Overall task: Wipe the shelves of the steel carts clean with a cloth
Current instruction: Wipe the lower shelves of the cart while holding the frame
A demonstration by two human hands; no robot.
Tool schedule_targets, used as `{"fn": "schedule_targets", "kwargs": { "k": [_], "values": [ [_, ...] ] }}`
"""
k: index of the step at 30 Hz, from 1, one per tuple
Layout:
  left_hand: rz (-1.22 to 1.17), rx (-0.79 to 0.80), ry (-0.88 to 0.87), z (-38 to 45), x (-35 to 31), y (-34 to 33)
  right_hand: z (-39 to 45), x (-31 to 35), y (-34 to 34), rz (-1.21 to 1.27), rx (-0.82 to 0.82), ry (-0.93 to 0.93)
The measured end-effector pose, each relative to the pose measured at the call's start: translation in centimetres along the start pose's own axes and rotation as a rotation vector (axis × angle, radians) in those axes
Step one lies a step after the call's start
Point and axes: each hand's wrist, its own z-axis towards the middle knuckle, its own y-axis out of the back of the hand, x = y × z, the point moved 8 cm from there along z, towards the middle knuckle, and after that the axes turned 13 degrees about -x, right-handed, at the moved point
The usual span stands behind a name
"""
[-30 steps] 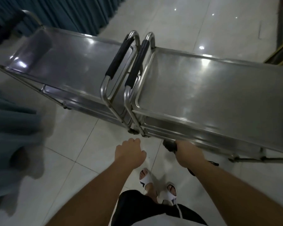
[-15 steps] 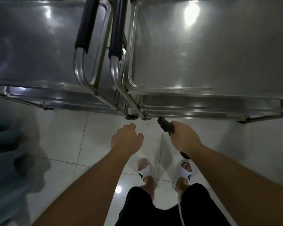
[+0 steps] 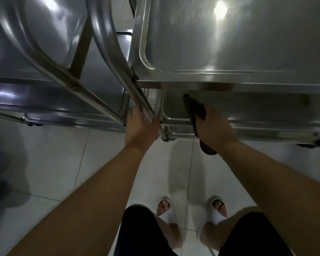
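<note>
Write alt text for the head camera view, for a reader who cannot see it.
A person's right hand holds a dark cloth at the lower shelf of the right steel cart, while the left hand grips a frame tube where two carts meet. Bare forearms and white sandals show over pale floor tiles.

Right cart (image 3: 229, 43): placed at 1 o'clock.
Left cart (image 3: 35, 58): set at 11 o'clock, beside it.
Cloth (image 3: 194, 109): held between the right cart's shelves.
</note>
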Motion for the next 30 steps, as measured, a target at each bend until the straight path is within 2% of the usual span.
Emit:
{"fn": "schedule_targets", "kwargs": {
  "k": [4,6,8,10,13,14,17,20,23,26,30],
  "values": [
    [-0.202,-0.158,-0.024,2.4,1.3,-2.0,3.8,0.6,-1.4,0.006,-0.196,0.099],
    [-0.336,-0.187,-0.047,3.0,1.9,-3.5,4.9,1.8,-2.5,-0.063,-0.281,0.213],
    [-0.500,-0.262,-0.072,3.2,2.3,-4.4,5.4,3.0,-4.6,-0.100,-0.294,0.353],
    [-0.595,-0.322,-0.089,3.4,2.7,-4.9,5.5,3.7,-8.0,-0.112,-0.199,0.457],
    [-0.660,-0.342,-0.139,4.0,3.0,-5.3,5.3,2.9,-14.6,-0.237,0.118,0.542],
    [-0.686,-0.354,-0.156,4.3,3.1,-5.4,5.3,2.5,-16.0,-0.259,0.179,0.561],
    [-0.737,-0.415,-0.208,4.6,3.2,-5.4,6.2,1.9,-16.8,-0.104,0.121,0.502],
    [-0.761,-0.472,-0.214,4.6,3.3,-5.5,5.5,1.8,-17.6,-0.266,0.024,0.557],
    [-0.750,-0.511,-0.197,4.5,3.3,-5.3,5.4,-0.2,-16.6,-0.318,0.006,0.558],
    [-0.720,-0.550,-0.166,4.3,2.9,-5.1,7.1,-6.1,-11.8,-0.381,-0.056,0.487],
    [-0.748,-0.566,-0.156,4.1,2.7,-5.2,10.3,-17.3,-2.3,-0.495,-0.161,0.218]
  ]
}}
